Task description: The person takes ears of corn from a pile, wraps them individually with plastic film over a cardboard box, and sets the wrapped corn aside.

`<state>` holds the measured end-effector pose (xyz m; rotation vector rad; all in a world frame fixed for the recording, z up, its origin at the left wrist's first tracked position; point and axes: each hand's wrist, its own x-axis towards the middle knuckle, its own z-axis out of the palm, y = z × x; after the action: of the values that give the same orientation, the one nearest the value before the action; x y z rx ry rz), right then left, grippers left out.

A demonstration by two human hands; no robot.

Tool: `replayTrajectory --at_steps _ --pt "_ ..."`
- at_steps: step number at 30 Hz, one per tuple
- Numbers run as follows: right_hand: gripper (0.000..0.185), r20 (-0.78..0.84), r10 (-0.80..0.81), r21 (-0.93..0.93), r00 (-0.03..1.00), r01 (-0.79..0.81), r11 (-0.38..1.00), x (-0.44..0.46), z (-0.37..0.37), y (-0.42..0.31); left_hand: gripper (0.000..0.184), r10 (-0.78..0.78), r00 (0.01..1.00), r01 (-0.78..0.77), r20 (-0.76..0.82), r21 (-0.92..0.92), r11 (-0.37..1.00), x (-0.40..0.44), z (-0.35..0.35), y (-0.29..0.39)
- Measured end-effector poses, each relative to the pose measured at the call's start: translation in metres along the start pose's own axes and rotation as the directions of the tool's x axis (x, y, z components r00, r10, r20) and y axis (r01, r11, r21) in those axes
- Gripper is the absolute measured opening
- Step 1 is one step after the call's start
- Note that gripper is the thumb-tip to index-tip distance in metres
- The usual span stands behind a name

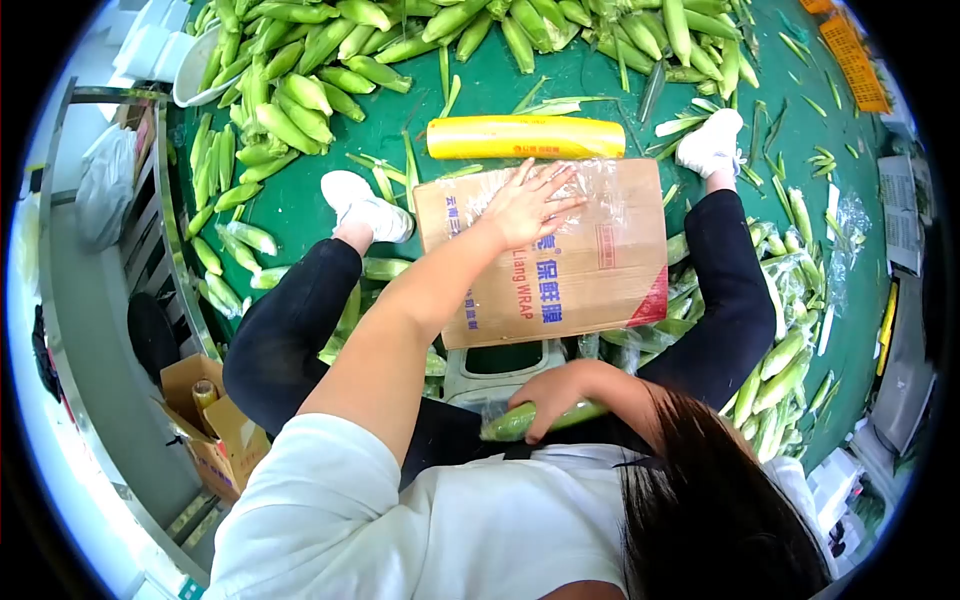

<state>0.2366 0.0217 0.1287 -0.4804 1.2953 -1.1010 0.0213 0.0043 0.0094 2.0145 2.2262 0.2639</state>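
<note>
My left hand (530,205) lies flat, fingers spread, on clear film over a printed cardboard box (600,270). Close to my lap, my right hand (565,392) is wrapped round a green corn cob (510,423) in its husk, which looks covered in clear film. Just beyond the box's far edge lies a yellow roll of film (525,137). A grey plastic stool or frame (500,372) shows between the box and my lap.
Corn in green husks is heaped on the green floor (440,100) ahead, with wrapped cobs (785,370) at the right. An open carton (215,430) holding a roll stands left. Orange crate (855,60) and metal rack (165,220) flank the floor.
</note>
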Motion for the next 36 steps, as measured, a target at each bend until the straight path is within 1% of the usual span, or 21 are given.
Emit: replayTrajectory --at_steps 3,4,5,8,9,11,13,15,17,18,21,23,25,27,28,29,31,32,33,35,36 --pt "0.087 -0.334 0.019 0.129 0.942 0.025 0.991 -0.072 0.024 -0.034 0.061 -0.044 0.999 0.044 0.0 -0.003 0.999 -0.017 0.018 0.036" --pt "0.088 -0.405 -0.072 0.478 0.912 0.278 0.834 -0.084 0.042 -0.03 0.062 -0.03 0.999 0.03 0.018 -0.036 0.999 -0.026 0.023 0.053" --pt "0.09 -0.505 -0.126 0.707 0.854 0.493 0.507 -0.095 0.061 -0.026 0.063 -0.011 0.999 0.013 0.032 -0.061 0.998 -0.035 0.027 0.067" --pt "0.078 -0.798 -0.07 0.602 0.598 0.79 -0.119 -0.12 0.093 -0.01 0.063 0.331 0.942 -0.308 0.054 -0.249 0.918 -0.077 0.027 0.122" --pt "0.072 -0.842 0.047 0.523 0.538 0.834 -0.179 -0.117 0.097 0.004 0.063 0.465 0.884 -0.411 0.054 -0.387 0.826 -0.095 0.005 0.146" --pt "0.066 -0.828 0.178 0.522 0.532 0.847 -0.106 -0.115 0.1 0.036 0.062 0.339 0.904 -0.081 0.261 -0.674 0.735 -0.121 -0.017 0.174" --pt "0.061 -0.749 0.195 0.641 0.633 0.767 -0.031 -0.107 0.101 0.046 0.076 -0.131 0.978 0.02 -0.164 -0.548 0.836 -0.139 -0.07 0.177" --pt "0.054 -0.618 0.149 0.785 0.772 0.617 0.059 -0.093 0.088 0.037 0.075 -0.046 0.962 -0.023 -0.269 -0.251 0.968 -0.128 -0.141 0.175" --pt "0.051 -0.459 -0.04 0.872 0.888 0.459 0.17 -0.068 0.077 0.014 0.068 0.294 0.902 -0.342 -0.316 -0.106 0.934 -0.127 -0.151 0.168" --pt "0.048 -0.401 0.0 0.902 0.916 0.395 0.173 -0.069 0.074 0.004 0.048 0.256 0.949 -0.287 -0.184 -0.172 0.942 -0.136 -0.156 0.165" --pt "0.052 -0.341 0.031 0.694 0.94 0.229 0.683 -0.069 0.079 -0.02 0.029 0.228 0.95 -0.194 0.212 -0.166 0.967 -0.151 -0.168 0.179" --pt "0.063 -0.58 0.014 0.294 0.814 0.194 0.936 -0.074 0.099 -0.026 0.019 0.094 0.943 0.015 0.32 -0.324 0.946 -0.161 -0.17 0.177" --pt "0.073 -0.797 0.088 0.035 0.598 -0.1 0.994 -0.096 0.112 -0.05 0.022 -0.053 0.815 0.311 0.577 -0.359 0.88 -0.171 -0.181 0.165" --pt "0.087 -0.91 -0.127 -0.267 0.396 -0.321 0.909 -0.096 0.105 -0.045 0.031 -0.022 0.806 0.514 0.592 -0.68 0.523 -0.195 -0.163 0.135" --pt "0.085 -0.914 -0.298 -0.39 0.275 -0.39 0.834 -0.09 0.089 -0.027 0.041 -0.026 0.685 0.683 0.728 -0.629 0.37 -0.197 -0.173 0.119" --pt "0.077 -0.931 -0.275 -0.36 0.239 -0.484 0.797 -0.083 0.065 -0.009 0.041 -0.145 0.635 0.772 0.759 -0.616 0.155 -0.213 -0.173 0.101" --pt "0.062 -0.971 -0.125 -0.05 -0.203 -0.341 0.939 -0.039 0.039 0.048 0.04 -0.435 0.515 0.837 0.738 -0.543 0.069 -0.237 -0.205 0.058" --pt "0.054 -0.894 0.401 0.441 0.199 0.246 0.863 -0.015 0.028 0.085 0.039 -0.627 0.387 0.885 0.676 -0.463 0.048 -0.243 -0.24 0.045" --pt "0.047 -0.493 0.454 0.87 0.742 0.421 0.258 0.007 0.02 0.11 0.036 -0.773 0.463 0.809 0.434 -0.563 0.168 -0.267 -0.26 0.027" --pt "0.037 -0.254 0.589 0.808 0.767 0.503 -0.307 0.052 0.021 0.103 0.033 -0.955 0.281 0.914 0.098 -0.331 0.235 -0.344 -0.288 -0.007" --pt "0.037 -0.321 0.671 0.736 0.668 0.622 -0.267 0.069 0.02 0.109 0.031 -0.975 0.202 0.924 -0.09 -0.312 0.22 -0.399 -0.29 -0.021"
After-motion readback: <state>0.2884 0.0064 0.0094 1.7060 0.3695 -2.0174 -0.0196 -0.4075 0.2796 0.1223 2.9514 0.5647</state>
